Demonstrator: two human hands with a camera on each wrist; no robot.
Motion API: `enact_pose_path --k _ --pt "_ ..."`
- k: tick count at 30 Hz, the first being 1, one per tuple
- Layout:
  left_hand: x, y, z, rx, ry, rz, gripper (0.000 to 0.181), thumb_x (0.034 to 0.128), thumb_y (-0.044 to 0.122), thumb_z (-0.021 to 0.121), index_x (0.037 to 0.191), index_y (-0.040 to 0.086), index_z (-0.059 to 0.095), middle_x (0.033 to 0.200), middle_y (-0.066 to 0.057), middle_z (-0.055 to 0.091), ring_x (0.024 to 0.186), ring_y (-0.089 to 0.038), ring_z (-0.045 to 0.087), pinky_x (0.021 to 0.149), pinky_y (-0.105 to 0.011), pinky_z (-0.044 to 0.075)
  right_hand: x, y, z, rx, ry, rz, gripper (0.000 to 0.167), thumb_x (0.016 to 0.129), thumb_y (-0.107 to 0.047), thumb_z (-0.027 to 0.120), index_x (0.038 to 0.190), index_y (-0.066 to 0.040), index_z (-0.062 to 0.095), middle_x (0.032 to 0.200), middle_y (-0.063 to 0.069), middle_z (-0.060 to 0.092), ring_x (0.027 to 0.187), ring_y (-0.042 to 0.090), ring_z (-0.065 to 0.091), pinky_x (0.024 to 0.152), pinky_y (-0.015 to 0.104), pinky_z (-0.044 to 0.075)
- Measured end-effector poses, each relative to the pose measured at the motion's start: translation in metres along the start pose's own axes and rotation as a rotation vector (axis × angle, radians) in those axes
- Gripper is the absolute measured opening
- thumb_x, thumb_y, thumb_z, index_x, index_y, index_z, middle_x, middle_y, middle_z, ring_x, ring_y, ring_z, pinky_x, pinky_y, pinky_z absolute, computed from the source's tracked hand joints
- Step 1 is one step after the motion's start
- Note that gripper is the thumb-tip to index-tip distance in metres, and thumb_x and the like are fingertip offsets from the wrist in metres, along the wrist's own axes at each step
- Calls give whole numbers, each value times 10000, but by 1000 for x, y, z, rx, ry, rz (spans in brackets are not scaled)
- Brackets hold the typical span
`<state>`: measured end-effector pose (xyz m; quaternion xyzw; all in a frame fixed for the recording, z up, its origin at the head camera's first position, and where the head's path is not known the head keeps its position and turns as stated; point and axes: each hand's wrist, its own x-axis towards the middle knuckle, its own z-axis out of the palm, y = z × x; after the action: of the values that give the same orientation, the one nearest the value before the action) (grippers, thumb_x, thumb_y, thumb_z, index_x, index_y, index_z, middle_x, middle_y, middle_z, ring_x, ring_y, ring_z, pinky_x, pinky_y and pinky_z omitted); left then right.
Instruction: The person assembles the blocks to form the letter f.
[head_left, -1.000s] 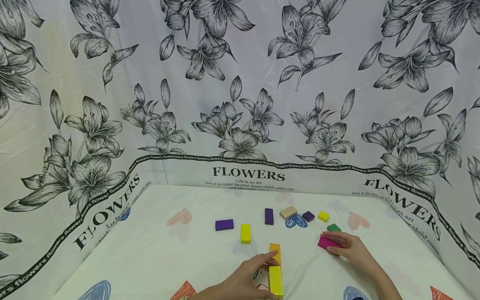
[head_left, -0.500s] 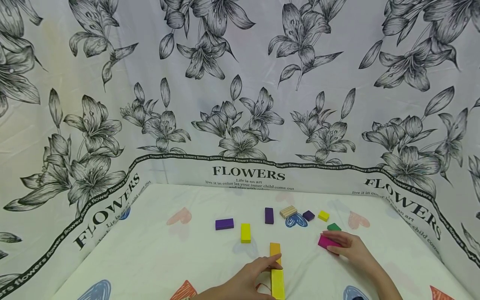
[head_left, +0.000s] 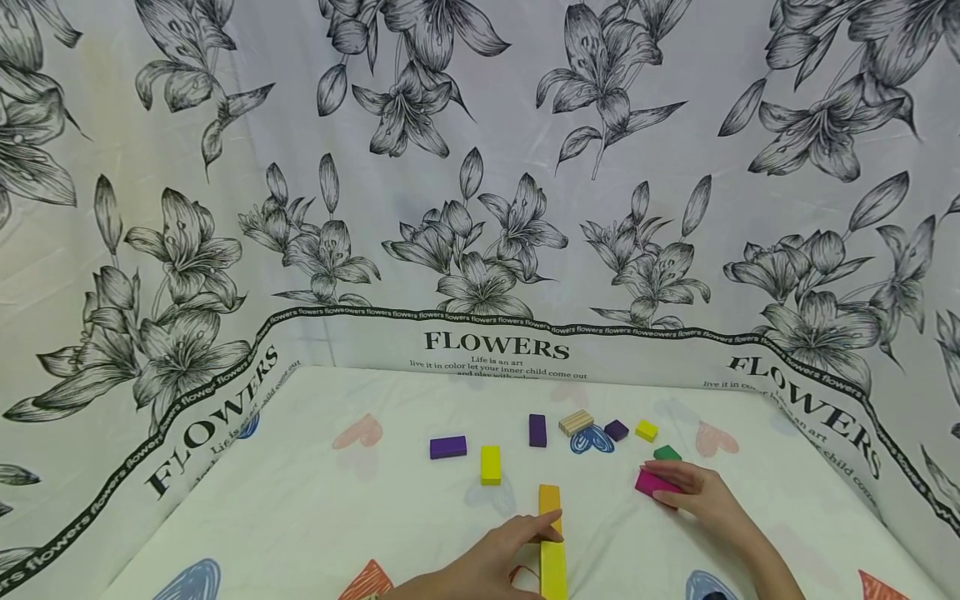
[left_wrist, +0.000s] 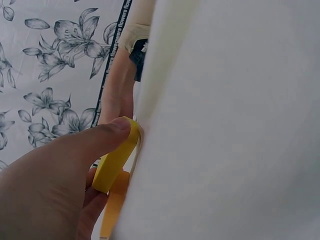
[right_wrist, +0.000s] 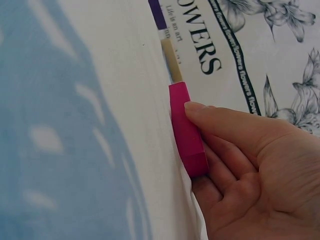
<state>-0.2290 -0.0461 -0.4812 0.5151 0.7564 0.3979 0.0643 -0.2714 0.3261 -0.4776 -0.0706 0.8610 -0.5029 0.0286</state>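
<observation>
My left hand (head_left: 498,557) pinches a yellow block (head_left: 553,572) between thumb and fingers, near the front of the table. In the left wrist view the thumb presses one end of this yellow block (left_wrist: 116,162). An orange block (head_left: 550,498) lies just beyond it, end towards end; fingertips partly cover where they meet. Farther right, my right hand (head_left: 705,500) grips a magenta block (head_left: 655,483) lying on the cloth. The right wrist view shows the thumb on one side of the magenta block (right_wrist: 187,132), fingers on the other. A green block (head_left: 667,452) sits just behind it.
Farther back lie two purple blocks (head_left: 447,447), a yellow block (head_left: 491,465), a striped wooden piece (head_left: 576,423), a small dark purple block (head_left: 617,430) and a small yellow block (head_left: 647,430). A flower-printed curtain (head_left: 480,275) encloses the heart-patterned cloth (head_left: 360,500).
The yellow block in my left hand has shifted slightly towards the front, and the left index finger has moved a little to the right. My right hand stays on the magenta block.
</observation>
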Motion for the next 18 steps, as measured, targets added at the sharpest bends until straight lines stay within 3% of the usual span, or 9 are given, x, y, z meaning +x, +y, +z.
enact_pose_path --k 6,18 --pt "0 2 1 -47 -43 -51 875 887 288 719 1558 122 181 1409 -37 521 1271 -79 495 1077 -205 447 -1 -1 0 -3 -1 -15 528 862 -225 740 1326 -29 582 1347 185 604 1120 -33 611 881 60 464" --pt "2 2 0 7 -81 -66 914 857 279 756 1555 123 188 1388 -16 539 1244 -71 484 1043 -187 468 0 -1 1 -10 -3 -7 533 867 -230 736 1332 -25 576 1347 197 600 1079 -105 592 871 46 455"
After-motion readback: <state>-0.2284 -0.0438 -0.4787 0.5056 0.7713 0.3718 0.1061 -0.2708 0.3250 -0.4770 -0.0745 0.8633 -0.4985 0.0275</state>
